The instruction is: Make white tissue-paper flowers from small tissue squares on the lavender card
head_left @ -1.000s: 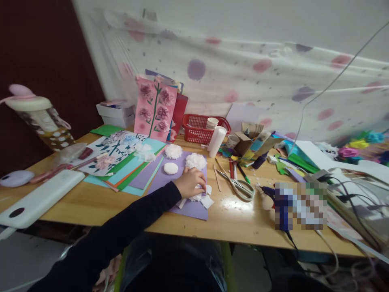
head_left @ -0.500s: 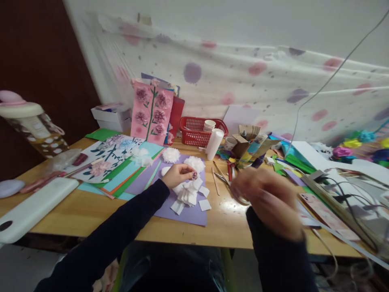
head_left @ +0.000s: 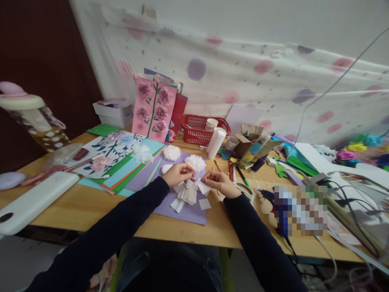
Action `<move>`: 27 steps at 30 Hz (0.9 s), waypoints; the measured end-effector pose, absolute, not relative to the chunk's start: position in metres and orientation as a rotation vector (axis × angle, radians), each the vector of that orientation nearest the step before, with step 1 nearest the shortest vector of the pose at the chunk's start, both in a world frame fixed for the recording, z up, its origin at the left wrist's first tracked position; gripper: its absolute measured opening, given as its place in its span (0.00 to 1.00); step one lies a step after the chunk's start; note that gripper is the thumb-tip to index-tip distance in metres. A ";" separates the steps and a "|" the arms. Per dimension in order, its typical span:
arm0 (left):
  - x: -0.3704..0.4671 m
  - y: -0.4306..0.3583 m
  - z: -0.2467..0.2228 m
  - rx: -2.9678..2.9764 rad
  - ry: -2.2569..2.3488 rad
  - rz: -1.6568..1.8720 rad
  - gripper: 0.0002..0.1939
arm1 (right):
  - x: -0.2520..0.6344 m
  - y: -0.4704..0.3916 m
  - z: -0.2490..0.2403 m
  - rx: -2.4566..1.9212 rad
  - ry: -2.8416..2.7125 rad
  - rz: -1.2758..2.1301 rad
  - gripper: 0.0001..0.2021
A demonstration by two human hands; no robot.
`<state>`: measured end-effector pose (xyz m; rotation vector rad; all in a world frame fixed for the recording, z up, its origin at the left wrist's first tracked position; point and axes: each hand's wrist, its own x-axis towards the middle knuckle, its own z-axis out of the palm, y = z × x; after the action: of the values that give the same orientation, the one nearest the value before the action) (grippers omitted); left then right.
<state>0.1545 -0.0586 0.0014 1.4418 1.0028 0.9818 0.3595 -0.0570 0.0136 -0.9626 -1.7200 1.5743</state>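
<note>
My left hand [head_left: 178, 174] is over the purple sheet [head_left: 188, 217], its thumb and fingertips pinched together; what they hold is too small to make out. Close to its right, my right hand [head_left: 220, 182] pinches the edge of a small white paper piece [head_left: 203, 187]. Below the fingers lies a heap of folded white paper strips [head_left: 187, 194], with a white square [head_left: 204, 203] beside it. Two fluffy white paper flowers, one at the left [head_left: 172, 153] and one behind my fingers [head_left: 195, 162], rest on the purple sheet.
A red basket [head_left: 194, 136] and a white roll [head_left: 216, 143] stand behind. Scissors [head_left: 245, 190] and a blue glue gun [head_left: 282, 215] lie to the right, partly pixelated. At the left are coloured sheets [head_left: 120, 174], a white device [head_left: 39, 202] and a bottle [head_left: 36, 121].
My right hand has moved left from above the scissors to beside my left hand and now pinches white paper. The glue gun has come into view at the right.
</note>
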 end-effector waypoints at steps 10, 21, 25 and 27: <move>0.151 -0.057 0.001 1.555 1.054 0.970 0.10 | 0.364 -0.054 0.009 -0.834 -1.513 1.675 0.17; 0.160 -0.071 0.010 1.792 0.996 1.048 0.09 | 0.360 -0.054 0.008 -0.777 -1.437 1.657 0.19; 0.155 -0.069 0.011 1.778 1.043 1.080 0.11 | 0.358 -0.050 0.000 -0.817 -1.401 1.591 0.18; 0.157 -0.070 0.010 1.761 1.030 1.063 0.12 | 0.355 -0.050 -0.002 -0.824 -1.383 1.525 0.17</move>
<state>0.1566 -0.0697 0.0101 1.7607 1.0305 1.0632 0.3554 -0.0504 -0.0024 -0.8235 -1.3825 1.5250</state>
